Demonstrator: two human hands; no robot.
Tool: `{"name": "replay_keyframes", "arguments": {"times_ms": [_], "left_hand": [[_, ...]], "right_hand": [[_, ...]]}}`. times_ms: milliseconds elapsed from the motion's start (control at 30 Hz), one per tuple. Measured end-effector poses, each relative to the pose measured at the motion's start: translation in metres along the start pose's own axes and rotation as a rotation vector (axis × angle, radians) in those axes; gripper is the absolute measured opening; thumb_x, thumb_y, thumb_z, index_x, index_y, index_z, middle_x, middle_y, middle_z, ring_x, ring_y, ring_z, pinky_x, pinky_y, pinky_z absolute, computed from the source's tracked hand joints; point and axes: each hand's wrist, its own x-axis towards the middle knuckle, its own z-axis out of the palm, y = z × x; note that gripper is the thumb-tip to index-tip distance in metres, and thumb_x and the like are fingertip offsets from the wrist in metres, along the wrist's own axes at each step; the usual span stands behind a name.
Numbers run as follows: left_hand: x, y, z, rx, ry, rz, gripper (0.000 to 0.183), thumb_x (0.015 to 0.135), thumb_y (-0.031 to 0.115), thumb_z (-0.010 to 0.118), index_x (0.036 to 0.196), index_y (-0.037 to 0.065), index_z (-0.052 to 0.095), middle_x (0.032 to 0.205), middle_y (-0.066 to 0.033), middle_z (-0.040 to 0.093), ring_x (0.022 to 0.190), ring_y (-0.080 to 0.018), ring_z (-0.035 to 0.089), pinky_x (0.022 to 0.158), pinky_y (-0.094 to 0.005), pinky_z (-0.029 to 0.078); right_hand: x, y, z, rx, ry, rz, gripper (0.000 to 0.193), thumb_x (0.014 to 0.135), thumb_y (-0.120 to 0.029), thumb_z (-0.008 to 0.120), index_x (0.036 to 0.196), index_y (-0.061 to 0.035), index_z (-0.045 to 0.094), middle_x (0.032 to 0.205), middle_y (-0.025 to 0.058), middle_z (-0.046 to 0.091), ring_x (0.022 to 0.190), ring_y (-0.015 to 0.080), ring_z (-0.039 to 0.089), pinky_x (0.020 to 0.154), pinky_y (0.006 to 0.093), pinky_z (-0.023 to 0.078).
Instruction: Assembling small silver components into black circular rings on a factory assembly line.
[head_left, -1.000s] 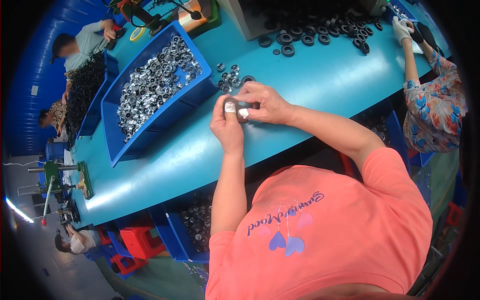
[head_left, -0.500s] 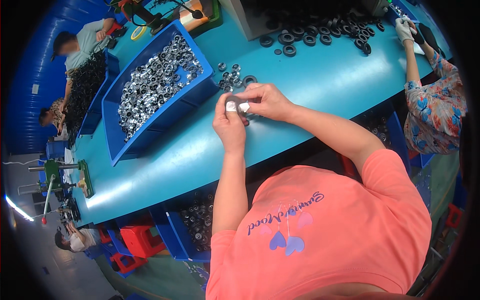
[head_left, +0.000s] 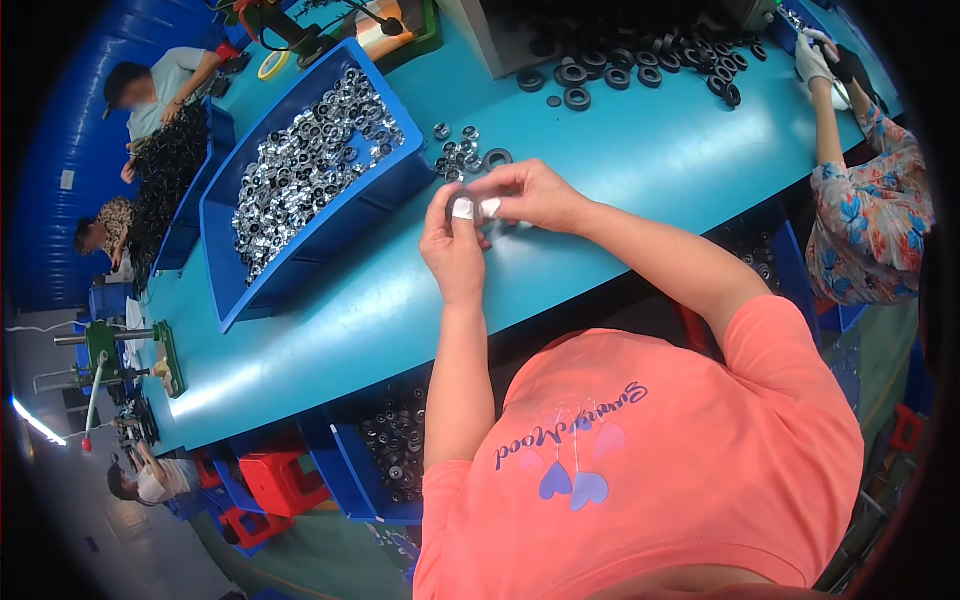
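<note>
Between my two hands, above the blue-green table, is a dark ring [head_left: 453, 203]. My left hand [head_left: 456, 250] is closed on it, with the thumb, wrapped in white, lying across its near side. From the right, the bent fingers of my right hand [head_left: 540, 200] pinch at the ring's edge; white wrapping shows on a fingertip there too. That spot is slightly blurred, and the fingers hide part of the ring. Just beyond my hands lie a small cluster of shiny metal rings [head_left: 462, 150] and a loose black ring [head_left: 497, 158].
A blue bin [head_left: 300, 285] full of shiny metal parts stands left of my hands. Many black rings [head_left: 620, 75] are heaped at the far side. Under the table edge sits another parts bin [head_left: 360, 475]. A gloved co-worker [head_left: 865, 210] is at right; others work at left.
My hands have shifted very slightly left, and the ring has turned so more of its face shows. The co-worker's gloved hands at right and a person's arms at far left have moved.
</note>
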Motion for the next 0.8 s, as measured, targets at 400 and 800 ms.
{"name": "replay_keyframes", "arguments": {"times_ms": [400,800], "left_hand": [[-0.009,0.001,0.009,0.01,-0.132,0.093,0.053,0.09,-0.002,0.067,0.14,0.003,0.052,0.108,-0.0056,0.067,0.09,-0.0101,0.065,0.065,-0.0226,0.054],[-0.008,-0.016,0.011,0.41,-0.069,0.397,0.052,0.088,-0.009,0.06,0.138,0.005,0.058,0.099,-0.0068,0.071,0.082,-0.0112,0.066,0.068,-0.0267,0.054]], "right_hand": [[0.001,-0.004,-0.003,0.115,0.026,0.14,0.033,0.086,-0.015,0.072,0.116,-0.0006,0.069,0.096,0.0049,0.069,0.08,0.0107,0.064,0.063,0.0236,0.051],[0.004,0.005,-0.011,0.213,0.018,0.162,0.025,0.082,-0.008,0.073,0.104,0.0018,0.068,0.093,0.0073,0.068,0.079,0.0127,0.065,0.066,0.0247,0.053]]}}
